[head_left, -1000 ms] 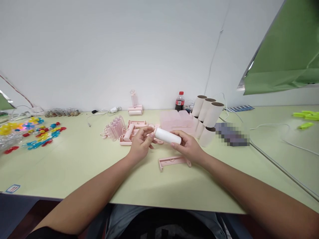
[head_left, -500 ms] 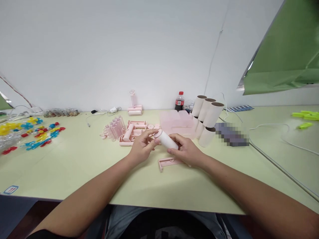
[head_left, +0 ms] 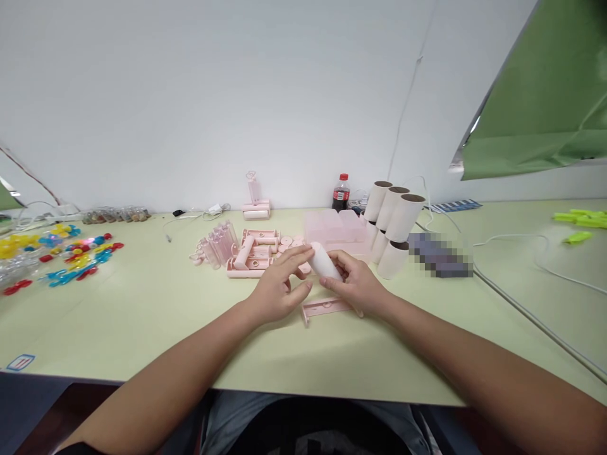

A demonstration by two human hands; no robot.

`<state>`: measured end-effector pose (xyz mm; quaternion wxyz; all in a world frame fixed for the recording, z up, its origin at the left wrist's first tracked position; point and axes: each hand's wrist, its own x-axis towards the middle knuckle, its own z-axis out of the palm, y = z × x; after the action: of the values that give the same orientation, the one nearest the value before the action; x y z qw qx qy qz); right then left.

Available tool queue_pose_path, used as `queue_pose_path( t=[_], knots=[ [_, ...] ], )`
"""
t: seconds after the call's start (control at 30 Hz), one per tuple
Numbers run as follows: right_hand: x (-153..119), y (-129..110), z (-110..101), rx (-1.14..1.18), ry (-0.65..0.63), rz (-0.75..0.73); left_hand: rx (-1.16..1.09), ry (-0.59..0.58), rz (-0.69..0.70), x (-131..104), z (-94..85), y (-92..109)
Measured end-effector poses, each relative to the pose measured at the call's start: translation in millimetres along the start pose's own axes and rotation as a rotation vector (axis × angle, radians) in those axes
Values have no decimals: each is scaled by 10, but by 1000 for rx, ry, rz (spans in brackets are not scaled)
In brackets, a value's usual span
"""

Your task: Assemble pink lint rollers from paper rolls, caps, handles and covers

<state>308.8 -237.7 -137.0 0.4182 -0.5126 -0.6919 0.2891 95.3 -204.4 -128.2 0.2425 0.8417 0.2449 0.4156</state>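
Observation:
A white paper roll [head_left: 326, 264] is tilted in front of me, its upper end leaning left. My right hand [head_left: 353, 278] grips its lower part between thumb and fingers. At the upper end, the fingertips of my left hand [head_left: 284, 282] touch or nearly touch the roll, with the thumb spread away below. Whether a pink cap sits in that end I cannot tell. Under my hands lies a pink holder frame [head_left: 325, 308], partly covered by my right hand.
Behind lie pink holder frames [head_left: 253, 273], small pink discs [head_left: 286, 241] and translucent pink tubes [head_left: 220, 245]. Pink translucent boxes [head_left: 327, 224] stand further back. To the right are stacked cardboard-cored tubes [head_left: 403, 218], a cola bottle [head_left: 340, 193] and cables [head_left: 531, 325]. Colourful plastic pieces [head_left: 80, 259] lie left.
My left thumb and fingers have loosened from the capped end of the roll and spread apart. The roll has shifted slightly right and turned steeper; its pink cap no longer shows.

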Motion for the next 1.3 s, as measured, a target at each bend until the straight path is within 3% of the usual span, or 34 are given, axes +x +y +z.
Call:
queue_pose_path(
  t=[0.07, 0.3, 0.53, 0.67, 0.73, 0.83, 0.97, 1.03, 1.17, 1.3],
  knots=[
    [2, 1, 1, -27, -2, 15, 15, -68, 21, 4, -24, 21],
    [29, 7, 7, -7, 20, -5, 24, -97, 86, 8, -44, -15],
    [37, 64, 2, 250, -51, -95, 95, -164, 327, -3, -30, 17],
    [32, 42, -3, 284, -30, -67, 68, -176, 382, -19, -8, 16],
    [35, 38, -4, 293, 15, -51, 35, -94, 337, -23, 11, 10],
    [41, 44, -6, 285, 109, -59, 43, -9, 129, -7, 45, 2],
    [38, 47, -5, 286, 186, -112, 64, -147, -254, 36, 101, -46],
    [30, 44, 0, 284, 193, -124, 46, -216, -367, 53, 129, -88],
    [12, 54, 25, 273, 171, -129, 90, -297, -411, 65, 162, -126],
    [-4, 70, 58, 251, 143, -146, 55, -347, -403, 65, 165, -35]
  ],
)
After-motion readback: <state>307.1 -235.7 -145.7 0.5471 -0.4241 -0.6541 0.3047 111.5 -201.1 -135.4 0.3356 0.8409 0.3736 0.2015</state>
